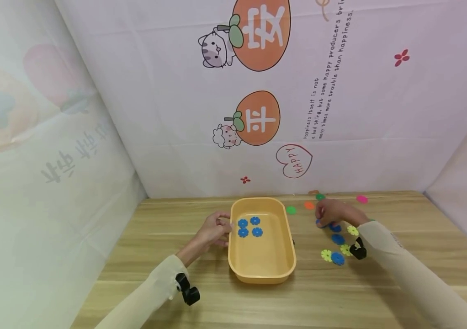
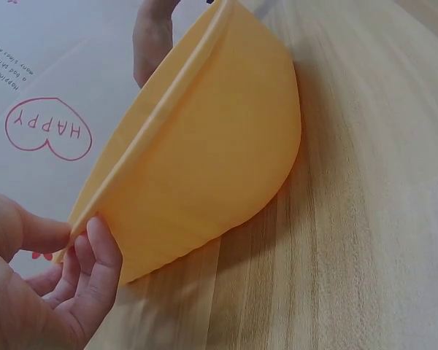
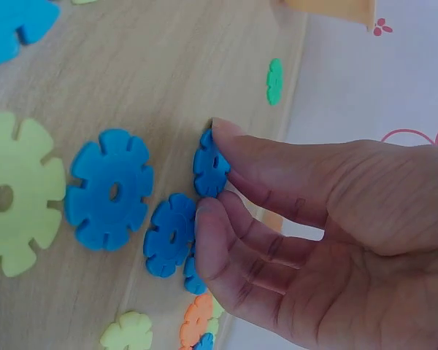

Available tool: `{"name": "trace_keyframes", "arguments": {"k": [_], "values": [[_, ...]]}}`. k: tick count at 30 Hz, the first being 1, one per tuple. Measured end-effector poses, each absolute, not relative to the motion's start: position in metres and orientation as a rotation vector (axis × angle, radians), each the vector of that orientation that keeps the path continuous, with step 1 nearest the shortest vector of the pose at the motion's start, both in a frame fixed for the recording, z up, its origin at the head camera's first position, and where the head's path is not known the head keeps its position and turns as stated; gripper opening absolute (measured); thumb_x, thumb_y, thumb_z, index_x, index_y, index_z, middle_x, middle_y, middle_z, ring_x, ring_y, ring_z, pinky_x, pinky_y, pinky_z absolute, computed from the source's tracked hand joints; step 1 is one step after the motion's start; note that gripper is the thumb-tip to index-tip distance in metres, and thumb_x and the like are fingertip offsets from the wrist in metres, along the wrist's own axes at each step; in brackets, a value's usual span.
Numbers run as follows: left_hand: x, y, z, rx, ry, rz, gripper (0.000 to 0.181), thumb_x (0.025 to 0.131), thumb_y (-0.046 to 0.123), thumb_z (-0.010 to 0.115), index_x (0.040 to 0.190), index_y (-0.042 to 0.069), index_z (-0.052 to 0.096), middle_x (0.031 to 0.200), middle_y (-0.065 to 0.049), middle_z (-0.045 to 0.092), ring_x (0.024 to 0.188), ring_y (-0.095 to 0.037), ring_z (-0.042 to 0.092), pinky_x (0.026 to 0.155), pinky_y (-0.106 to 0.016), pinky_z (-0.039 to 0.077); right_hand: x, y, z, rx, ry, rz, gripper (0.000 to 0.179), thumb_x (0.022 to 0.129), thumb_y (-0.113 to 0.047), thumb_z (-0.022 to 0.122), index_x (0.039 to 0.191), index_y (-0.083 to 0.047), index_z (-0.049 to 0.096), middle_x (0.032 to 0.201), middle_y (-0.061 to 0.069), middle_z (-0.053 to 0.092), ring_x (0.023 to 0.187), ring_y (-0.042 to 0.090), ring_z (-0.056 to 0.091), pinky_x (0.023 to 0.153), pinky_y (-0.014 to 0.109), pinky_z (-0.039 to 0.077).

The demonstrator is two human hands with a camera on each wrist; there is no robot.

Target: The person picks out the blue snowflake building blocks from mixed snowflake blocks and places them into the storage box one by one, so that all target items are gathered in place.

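A yellow plastic basin (image 1: 264, 258) stands on the wooden table, with several blue notched discs (image 1: 257, 232) lying on its floor. At the basin's left side, my left hand (image 1: 213, 230) pinches the rim between thumb and fingers, which the left wrist view shows closely. To the right of the basin, my right hand (image 1: 335, 211) is low over the loose discs. Between its thumb and fingertips it pinches a blue snowflake disc (image 3: 210, 166). Just beside those fingers lies another blue disc (image 3: 169, 235), partly overlapping one more.
More blue discs (image 1: 337, 258) and yellow-green discs (image 1: 326, 255) lie right of the basin. Toward the back are a green disc (image 1: 291, 210), an orange disc (image 1: 309, 205) and a pink disc (image 1: 362, 199). A printed cloth wall (image 1: 192, 151) rises behind the table.
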State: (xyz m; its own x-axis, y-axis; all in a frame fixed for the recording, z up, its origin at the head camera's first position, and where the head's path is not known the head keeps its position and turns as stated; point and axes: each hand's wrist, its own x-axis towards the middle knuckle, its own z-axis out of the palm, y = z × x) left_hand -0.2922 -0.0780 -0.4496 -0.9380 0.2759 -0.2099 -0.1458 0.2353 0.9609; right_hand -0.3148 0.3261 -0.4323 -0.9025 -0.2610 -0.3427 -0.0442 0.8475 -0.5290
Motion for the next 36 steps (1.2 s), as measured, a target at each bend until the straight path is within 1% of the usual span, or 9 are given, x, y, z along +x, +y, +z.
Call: {"name": "trace_keyframes", "arguments": {"k": [6, 12, 14, 16, 20, 26, 30, 35, 36], "values": [[-0.293, -0.074, -0.451, 0.131, 2.180, 1.749, 0.051, 0.095, 0.003, 0.064, 0.144, -0.001, 0.050, 0.107, -0.015, 0.061, 0.084, -0.025, 0.068, 0.056, -0.025, 0.059, -0.315, 0.326, -0.430, -0.191, 2.602, -0.731, 0.020, 0.094, -0.008, 0.077, 0.098, -0.001, 0.058, 0.092, 0.007, 0.060, 0.074, 0.019, 0.057, 0.065, 0.029, 0.055], [-0.295, -0.072, -0.450, 0.145, 2.173, 1.745, 0.052, 0.094, 0.001, 0.063, 0.144, -0.003, 0.049, 0.105, -0.014, 0.060, 0.083, -0.025, 0.067, 0.057, -0.026, 0.060, -0.321, 0.329, -0.427, -0.288, 2.549, -0.834, 0.013, 0.095, -0.002, 0.072, 0.093, 0.001, 0.060, 0.085, 0.005, 0.061, 0.064, 0.014, 0.052, 0.060, 0.025, 0.049], [-0.296, -0.073, -0.451, 0.142, 2.168, 1.744, 0.051, 0.094, 0.000, 0.062, 0.143, -0.003, 0.049, 0.105, -0.013, 0.059, 0.082, -0.025, 0.067, 0.057, -0.026, 0.060, -0.324, 0.330, -0.426, -0.332, 2.549, -0.874, 0.011, 0.095, -0.002, 0.071, 0.093, 0.001, 0.061, 0.085, 0.005, 0.063, 0.065, 0.014, 0.054, 0.060, 0.026, 0.053], [-0.296, -0.073, -0.451, 0.139, 2.165, 1.744, 0.051, 0.094, 0.000, 0.062, 0.142, -0.003, 0.049, 0.105, -0.013, 0.059, 0.082, -0.025, 0.067, 0.056, -0.025, 0.060, -0.326, 0.330, -0.425, -0.359, 2.531, -0.932, 0.010, 0.096, -0.003, 0.071, 0.094, 0.002, 0.063, 0.086, 0.007, 0.065, 0.070, 0.015, 0.058, 0.064, 0.029, 0.059], [-0.295, -0.074, -0.449, 0.144, 2.168, 1.742, 0.050, 0.095, 0.001, 0.063, 0.143, -0.004, 0.049, 0.105, -0.013, 0.059, 0.082, -0.023, 0.066, 0.056, -0.025, 0.060, -0.327, 0.329, -0.421, -0.390, 2.447, -1.105, 0.011, 0.100, -0.004, 0.063, 0.101, 0.007, 0.065, 0.092, 0.008, 0.068, 0.082, 0.017, 0.066, 0.077, 0.036, 0.065], [-0.295, -0.078, -0.445, 0.128, 2.180, 1.728, 0.049, 0.095, 0.002, 0.064, 0.142, -0.004, 0.051, 0.106, -0.015, 0.061, 0.082, -0.024, 0.066, 0.057, -0.025, 0.060, -0.326, 0.321, -0.415, -0.358, 2.348, -1.310, 0.021, 0.103, -0.004, 0.058, 0.116, 0.012, 0.060, 0.105, 0.011, 0.069, 0.095, 0.021, 0.072, 0.096, 0.047, 0.063], [-0.295, -0.080, -0.445, 0.117, 2.187, 1.726, 0.051, 0.094, 0.001, 0.064, 0.143, -0.003, 0.051, 0.108, -0.016, 0.061, 0.085, -0.026, 0.067, 0.057, -0.025, 0.060, -0.328, 0.312, -0.411, -0.325, 2.312, -1.389, 0.024, 0.104, -0.003, 0.057, 0.119, 0.015, 0.058, 0.107, 0.013, 0.070, 0.098, 0.021, 0.072, 0.098, 0.043, 0.062], [-0.295, -0.079, -0.445, 0.124, 2.180, 1.748, 0.050, 0.094, 0.000, 0.064, 0.143, -0.004, 0.051, 0.107, -0.016, 0.060, 0.084, -0.026, 0.066, 0.056, -0.025, 0.059, -0.330, 0.301, -0.406, -0.257, 2.255, -1.479, 0.027, 0.104, -0.002, 0.057, 0.124, 0.017, 0.055, 0.104, 0.011, 0.071, 0.091, 0.016, 0.073, 0.091, 0.034, 0.064], [-0.294, -0.079, -0.445, 0.127, 2.184, 1.750, 0.050, 0.095, 0.000, 0.064, 0.143, -0.004, 0.051, 0.107, -0.016, 0.060, 0.083, -0.025, 0.066, 0.056, -0.025, 0.059, -0.330, 0.299, -0.405, -0.231, 2.246, -1.496, 0.029, 0.105, -0.003, 0.058, 0.126, 0.016, 0.054, 0.103, 0.011, 0.071, 0.090, 0.016, 0.073, 0.091, 0.034, 0.064]]}}
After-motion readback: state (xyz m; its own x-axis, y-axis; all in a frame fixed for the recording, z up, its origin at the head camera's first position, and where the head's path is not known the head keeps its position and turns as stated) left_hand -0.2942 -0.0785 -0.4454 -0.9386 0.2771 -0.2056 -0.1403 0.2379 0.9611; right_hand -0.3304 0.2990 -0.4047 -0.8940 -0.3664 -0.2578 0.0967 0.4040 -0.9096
